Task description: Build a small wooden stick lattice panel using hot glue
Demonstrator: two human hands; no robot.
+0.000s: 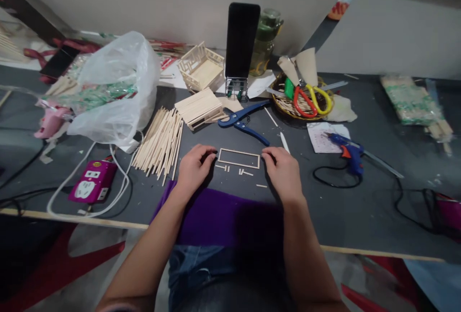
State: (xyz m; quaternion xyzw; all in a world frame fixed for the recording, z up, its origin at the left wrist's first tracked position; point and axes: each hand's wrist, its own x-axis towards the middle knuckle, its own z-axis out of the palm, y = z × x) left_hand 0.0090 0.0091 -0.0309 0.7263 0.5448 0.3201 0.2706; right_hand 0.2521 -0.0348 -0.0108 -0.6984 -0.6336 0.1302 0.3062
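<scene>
A thin rectangular frame of wooden sticks (239,163) lies flat on the dark table. My left hand (196,165) rests at its left end, fingers curved and a small gap between thumb and forefinger. At the right end is my right hand (283,170), curved in much the same way. Neither hand visibly grips the frame; fingertips are just beside it. Small cut stick pieces (247,173) lie in front of the frame, and another short stick (261,186) lies near my right wrist. Purple cloth (216,216) hangs over the table edge between my forearms.
Left stand a stick pile (160,141), a plastic bag (140,72) and a purple power socket (92,182). Behind are wooden models (200,108), blue cutters (237,120) and a propped phone (242,38). Right are a basket with scissors (304,103) and a blue glue gun (347,151).
</scene>
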